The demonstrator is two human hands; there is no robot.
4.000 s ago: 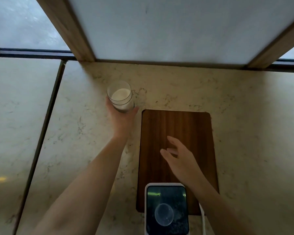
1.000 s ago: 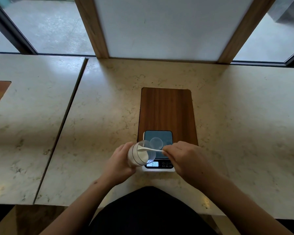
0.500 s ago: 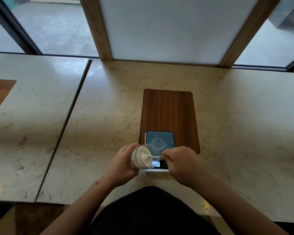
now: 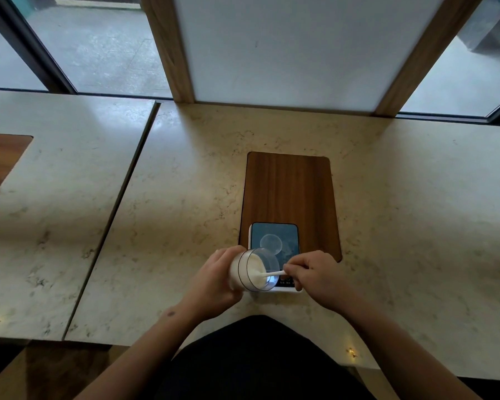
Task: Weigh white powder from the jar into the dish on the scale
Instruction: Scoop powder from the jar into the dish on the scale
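Observation:
My left hand [image 4: 217, 280] holds a clear jar [image 4: 250, 273] of white powder tipped on its side, its mouth facing right, just over the near left corner of the scale [image 4: 274, 243]. My right hand [image 4: 315, 274] grips a white spoon [image 4: 272, 273] whose tip is pushed into the powder inside the jar. A small clear dish [image 4: 271, 243] sits in the middle of the scale's dark platform, just beyond the jar's rim. The scale's display is mostly hidden behind the jar and my right hand.
The scale rests on the near end of a dark wooden board [image 4: 289, 189] set into a pale marble counter [image 4: 185, 197]. A seam [image 4: 119, 203] splits the counter on the left. Windows and a white panel [image 4: 283, 50] stand behind.
Four seconds ago the jar stood far left and my right hand was empty. In the last second the spoon has pushed deeper into the tipped jar, which stays beside the scale.

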